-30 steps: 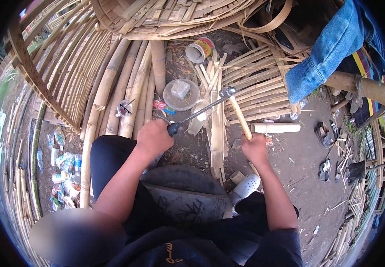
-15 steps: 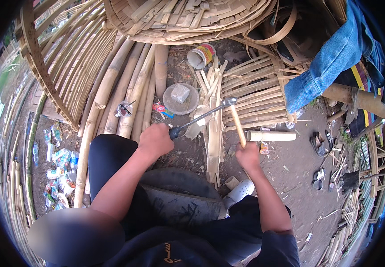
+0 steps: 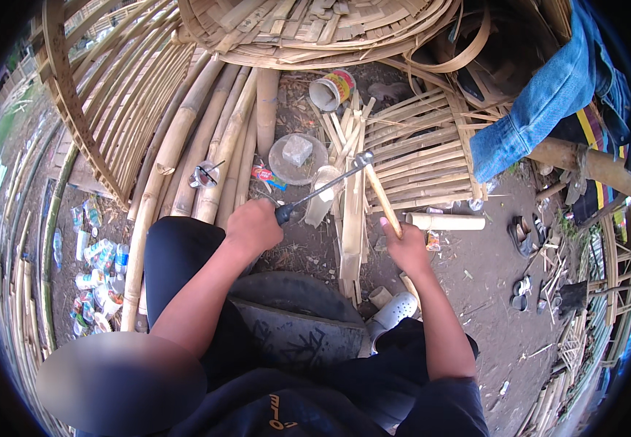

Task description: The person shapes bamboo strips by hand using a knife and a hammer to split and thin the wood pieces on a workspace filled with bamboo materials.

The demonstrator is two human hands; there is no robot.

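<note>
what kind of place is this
Probably an outdoor bamboo-craft yard on bare dirt. Bamboo poles lie stacked at left, woven bamboo panels lean above, and split strips pile up where the left hand and right hand work a stick with a blade.

Pale tan bamboo strip (image 3: 382, 198), beside a grey metal blade (image 3: 323, 189) with black handle. Left of the blade, straw-yellow bamboo poles (image 3: 206, 153). Above it, red-and-yellow tin can (image 3: 332, 89). Far right, faded blue denim jeans (image 3: 549, 109). Below, black trousers (image 3: 177, 255), white shoe (image 3: 396, 309).
</note>
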